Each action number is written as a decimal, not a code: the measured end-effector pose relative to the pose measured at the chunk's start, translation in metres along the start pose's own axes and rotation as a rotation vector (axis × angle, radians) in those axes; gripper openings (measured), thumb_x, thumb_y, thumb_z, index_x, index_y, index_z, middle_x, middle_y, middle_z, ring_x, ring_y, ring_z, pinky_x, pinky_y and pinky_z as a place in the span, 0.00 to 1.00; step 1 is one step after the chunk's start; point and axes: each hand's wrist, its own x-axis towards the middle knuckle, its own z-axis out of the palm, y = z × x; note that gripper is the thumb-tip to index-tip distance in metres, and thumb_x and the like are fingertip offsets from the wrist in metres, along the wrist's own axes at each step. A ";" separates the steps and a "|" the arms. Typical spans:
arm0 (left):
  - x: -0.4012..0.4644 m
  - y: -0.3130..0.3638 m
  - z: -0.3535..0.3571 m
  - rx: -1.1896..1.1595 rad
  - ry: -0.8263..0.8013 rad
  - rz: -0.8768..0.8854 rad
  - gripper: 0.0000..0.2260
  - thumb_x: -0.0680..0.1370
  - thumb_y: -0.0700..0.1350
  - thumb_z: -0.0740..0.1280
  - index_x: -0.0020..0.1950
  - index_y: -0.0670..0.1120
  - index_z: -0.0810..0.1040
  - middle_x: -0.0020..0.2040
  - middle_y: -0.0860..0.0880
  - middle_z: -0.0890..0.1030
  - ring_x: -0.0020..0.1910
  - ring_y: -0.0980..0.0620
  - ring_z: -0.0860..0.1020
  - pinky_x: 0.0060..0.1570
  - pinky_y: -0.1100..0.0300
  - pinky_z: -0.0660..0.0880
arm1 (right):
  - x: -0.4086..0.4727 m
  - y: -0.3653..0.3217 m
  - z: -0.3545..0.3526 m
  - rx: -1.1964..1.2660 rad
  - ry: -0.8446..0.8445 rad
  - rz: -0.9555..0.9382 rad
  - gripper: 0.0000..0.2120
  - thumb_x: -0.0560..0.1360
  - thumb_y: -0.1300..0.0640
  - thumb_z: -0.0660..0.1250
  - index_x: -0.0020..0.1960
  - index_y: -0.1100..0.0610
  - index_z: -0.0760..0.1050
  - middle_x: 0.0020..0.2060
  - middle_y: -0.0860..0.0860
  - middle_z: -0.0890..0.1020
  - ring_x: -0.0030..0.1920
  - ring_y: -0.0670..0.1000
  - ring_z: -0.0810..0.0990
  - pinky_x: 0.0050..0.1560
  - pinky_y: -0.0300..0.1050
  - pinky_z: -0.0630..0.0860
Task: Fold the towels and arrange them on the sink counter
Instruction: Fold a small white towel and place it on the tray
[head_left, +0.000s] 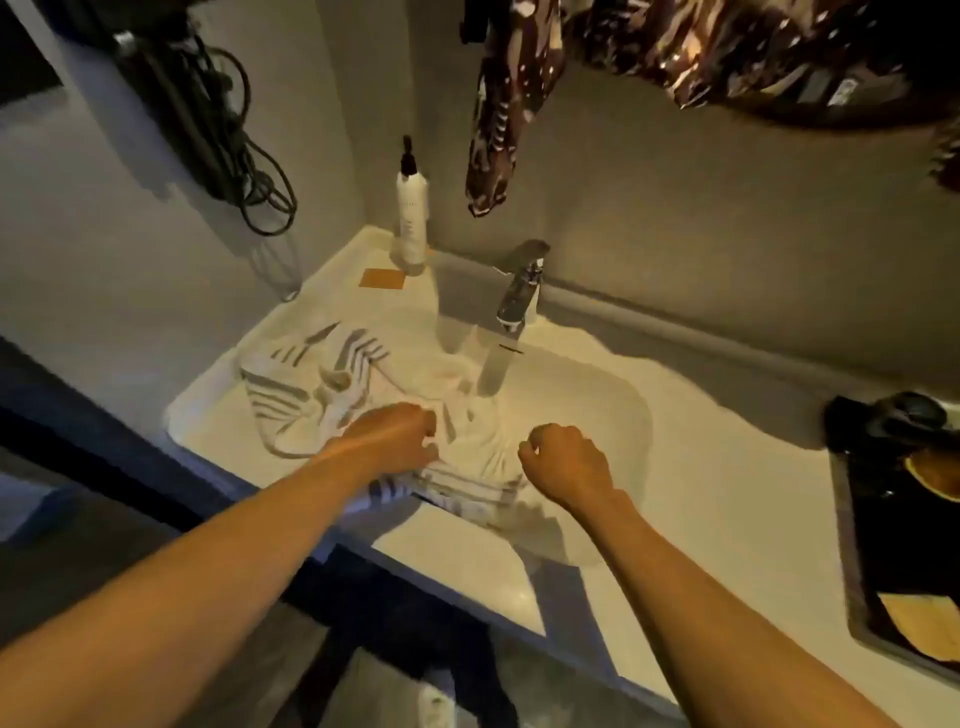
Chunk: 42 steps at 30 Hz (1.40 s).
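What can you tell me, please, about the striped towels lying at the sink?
The striped towels are white cloth with grey bands, crumpled and unfolded. They sprawl from the counter left of the sink into the basin, below the faucet, with a striped edge draped over the front rim. The left hand rests on the bunched cloth; the right hand, fingers curled, is at its right edge, though its grip is unclear.

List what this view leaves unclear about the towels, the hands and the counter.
- Towels: crumpled together in the head view; their number cannot be told.
- Left hand and right hand: seen from behind, so the curled fingers hide any grip.
- Tray: cut off by the right edge.
- Bottle: label too small to read.
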 end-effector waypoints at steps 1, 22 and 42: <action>0.012 -0.013 0.010 -0.008 -0.079 0.033 0.17 0.77 0.57 0.63 0.61 0.50 0.76 0.58 0.48 0.79 0.54 0.45 0.78 0.49 0.53 0.76 | 0.018 -0.006 0.021 0.007 -0.081 0.011 0.14 0.77 0.51 0.58 0.50 0.58 0.78 0.49 0.58 0.82 0.50 0.61 0.81 0.44 0.47 0.74; 0.082 0.095 -0.125 -0.537 0.114 0.300 0.03 0.77 0.44 0.61 0.44 0.49 0.68 0.38 0.50 0.73 0.38 0.49 0.69 0.40 0.52 0.66 | 0.055 0.026 -0.111 0.272 -0.111 -0.126 0.11 0.70 0.58 0.71 0.46 0.53 0.68 0.41 0.52 0.76 0.40 0.54 0.72 0.37 0.47 0.68; 0.035 0.283 -0.129 0.236 0.546 0.594 0.13 0.70 0.36 0.66 0.52 0.51 0.77 0.46 0.48 0.79 0.46 0.43 0.79 0.37 0.56 0.70 | -0.137 0.264 -0.227 -0.499 0.493 -0.105 0.11 0.71 0.55 0.67 0.50 0.55 0.68 0.45 0.55 0.80 0.40 0.64 0.81 0.31 0.49 0.66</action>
